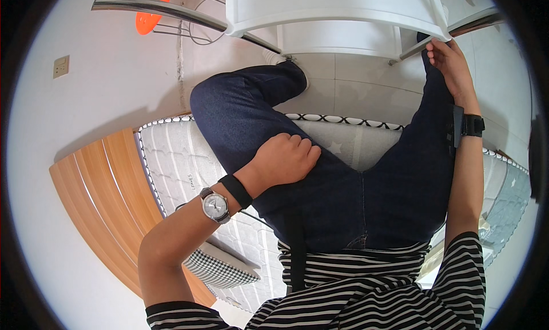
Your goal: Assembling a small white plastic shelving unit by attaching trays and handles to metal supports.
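Note:
My left hand (287, 158) rests on my left thigh, its fingers folded into a loose fist with nothing seen in it. A silver watch (214, 205) and a black band sit on that wrist. My right hand (453, 66) reaches past my right knee to the near right corner of a white rack with tiers (337, 12). Its fingers are curled and partly hidden by that corner, so what they grip, if anything, cannot be made out. A black strap with a dark device (469, 126) is on the right wrist. My dark blue jeans (354, 210) fill the middle.
I sit on a quilted grey-white mattress (171, 164) with a wooden headboard (108, 198) at left and a houndstooth cushion (223, 268). Shiny metal bars (157, 8) flank the rack. An orange perforated object (150, 16) is at far left. A socket (61, 66) is on the wall.

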`<control>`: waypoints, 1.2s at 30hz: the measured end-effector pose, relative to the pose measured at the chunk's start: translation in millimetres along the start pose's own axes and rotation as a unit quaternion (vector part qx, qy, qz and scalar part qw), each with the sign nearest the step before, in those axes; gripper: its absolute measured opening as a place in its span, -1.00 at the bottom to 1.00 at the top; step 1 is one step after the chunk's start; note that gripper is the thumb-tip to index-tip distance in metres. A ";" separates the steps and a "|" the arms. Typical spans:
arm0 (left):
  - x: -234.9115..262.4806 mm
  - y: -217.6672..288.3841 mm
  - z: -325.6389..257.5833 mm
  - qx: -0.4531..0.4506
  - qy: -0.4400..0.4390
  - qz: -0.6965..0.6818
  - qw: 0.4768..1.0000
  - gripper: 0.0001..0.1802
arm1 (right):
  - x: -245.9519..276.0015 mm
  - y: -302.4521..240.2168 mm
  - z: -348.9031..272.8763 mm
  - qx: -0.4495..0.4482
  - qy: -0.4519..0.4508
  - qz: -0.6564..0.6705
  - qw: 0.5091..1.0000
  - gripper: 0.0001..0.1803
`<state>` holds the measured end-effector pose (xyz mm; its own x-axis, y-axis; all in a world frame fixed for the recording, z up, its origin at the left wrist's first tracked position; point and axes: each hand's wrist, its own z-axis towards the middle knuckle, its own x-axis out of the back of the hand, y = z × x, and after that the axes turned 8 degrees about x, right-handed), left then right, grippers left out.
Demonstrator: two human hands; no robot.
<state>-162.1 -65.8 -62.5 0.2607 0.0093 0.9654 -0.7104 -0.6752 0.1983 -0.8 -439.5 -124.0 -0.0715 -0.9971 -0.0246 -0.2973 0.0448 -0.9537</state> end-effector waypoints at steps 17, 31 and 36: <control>-0.5 -0.4 -0.4 0.002 -0.010 0.002 1.000 -0.86 | 0.3 0.3 0.4 0.003 -0.005 0.000 1.000 -0.77; 1.5 -0.4 0.3 0.000 -0.014 0.007 1.000 -0.85 | -1.2 -0.9 -1.2 0.007 -0.006 0.000 1.000 -0.77; -0.1 -0.3 -0.2 0.001 -0.013 0.005 1.000 -0.86 | 0.6 1.2 0.7 0.003 -0.004 0.003 1.000 -0.78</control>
<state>-162.1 -65.4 -62.7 0.2700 -0.0174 0.9627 -0.7124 -0.6763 0.1876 -0.6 -440.1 -125.4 -0.0663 -0.9973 -0.0330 -0.2916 0.0510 -0.9552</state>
